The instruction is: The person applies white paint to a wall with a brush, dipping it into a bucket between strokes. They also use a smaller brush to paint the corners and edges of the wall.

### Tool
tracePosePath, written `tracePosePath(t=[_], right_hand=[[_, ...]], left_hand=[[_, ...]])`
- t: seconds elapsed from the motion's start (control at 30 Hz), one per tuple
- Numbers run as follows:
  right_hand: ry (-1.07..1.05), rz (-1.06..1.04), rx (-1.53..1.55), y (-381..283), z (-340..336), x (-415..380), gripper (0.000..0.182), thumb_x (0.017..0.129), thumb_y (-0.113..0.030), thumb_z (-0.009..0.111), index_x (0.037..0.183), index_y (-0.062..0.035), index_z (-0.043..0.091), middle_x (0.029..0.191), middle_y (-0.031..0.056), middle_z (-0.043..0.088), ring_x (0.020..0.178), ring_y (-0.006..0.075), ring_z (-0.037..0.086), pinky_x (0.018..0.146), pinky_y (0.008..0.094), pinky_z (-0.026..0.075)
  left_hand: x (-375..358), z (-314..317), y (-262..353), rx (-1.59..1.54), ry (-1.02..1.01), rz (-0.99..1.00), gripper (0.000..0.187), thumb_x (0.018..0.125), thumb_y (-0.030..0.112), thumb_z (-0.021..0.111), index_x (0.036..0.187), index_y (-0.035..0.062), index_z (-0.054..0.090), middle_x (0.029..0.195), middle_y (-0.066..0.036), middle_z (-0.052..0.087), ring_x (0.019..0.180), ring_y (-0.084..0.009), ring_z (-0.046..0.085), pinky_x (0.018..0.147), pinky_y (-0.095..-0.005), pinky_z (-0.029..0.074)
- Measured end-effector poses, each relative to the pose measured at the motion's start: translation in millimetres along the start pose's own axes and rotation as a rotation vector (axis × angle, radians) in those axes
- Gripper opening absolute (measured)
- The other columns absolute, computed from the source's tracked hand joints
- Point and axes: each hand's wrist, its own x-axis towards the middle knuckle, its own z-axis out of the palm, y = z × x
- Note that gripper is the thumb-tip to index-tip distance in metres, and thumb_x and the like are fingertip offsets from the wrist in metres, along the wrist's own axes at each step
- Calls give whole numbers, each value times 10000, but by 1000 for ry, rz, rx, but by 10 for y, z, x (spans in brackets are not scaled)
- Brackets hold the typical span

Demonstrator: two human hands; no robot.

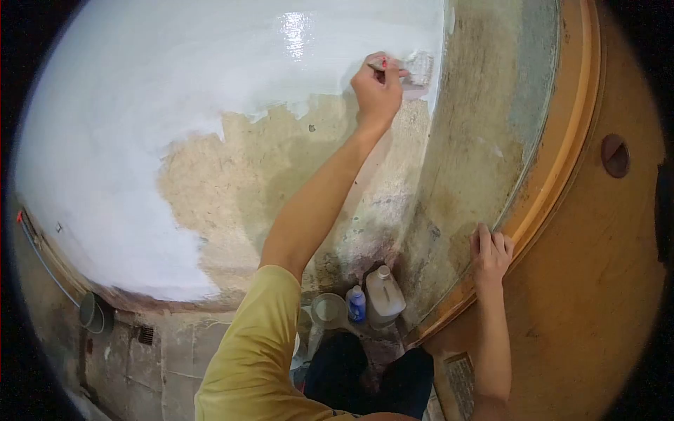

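My left hand [379, 88] is closed around the handle of a paintbrush [420, 69]. The white-coated bristles touch the wall near its right corner. Wet white paint [295, 42] covers the upper and left parts of the wall, with a glossy shine at the top. Below my left forearm and wrist shows bare, stained beige wall [274, 161]. My right hand [491, 252] rests against the inner edge of the orange-brown wooden door frame [562, 189], its fingers bent and a little apart, with no tool in it.
A white jug [385, 296], a blue-labelled bottle [357, 304] and a pale dipper [328, 310] stand by the wall's foot, near my legs. A dark bucket [96, 313] and a floor drain [145, 335] are at the left. The brown door [583, 302] has a round recessed handle [615, 156].
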Motion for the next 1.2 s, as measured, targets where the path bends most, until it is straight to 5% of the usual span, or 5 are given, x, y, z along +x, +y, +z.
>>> tracePosePath(t=[0.73, 0.9, 1.2], right_hand=[[3, 21, -21, -2, 21, -27, 276, 703, -24, 766, 954, -44, 653, 687, 43, 570, 672, 188, 550, 688, 301, 429], [-27, 25, -9, 29, 17, -63, 257, 722, -37, 750, 957, -43, 646, 681, 45, 558, 667, 187, 541, 671, 301, 422], [19, 5, 10, 12, 1, -10, 267, 712, -20, 757, 951, -60, 643, 670, 30, 561, 670, 185, 557, 701, 311, 421]], left_hand=[[6, 154, -255, 169, -49, -3, 152, 920, 57, 563, 952, -92, 567, 828, -114, 631, 735, -204, 697, 632, -267, 554], [71, 73, -266, 59, 0, 3, 102, 908, 50, 562, 909, -52, 569, 741, -91, 643, 666, -170, 691, 585, -269, 537], [230, -481, 165, 125, -57, 23, 130, 942, 47, 540, 943, -82, 558, 819, -102, 612, 700, -189, 676, 646, -277, 564]])
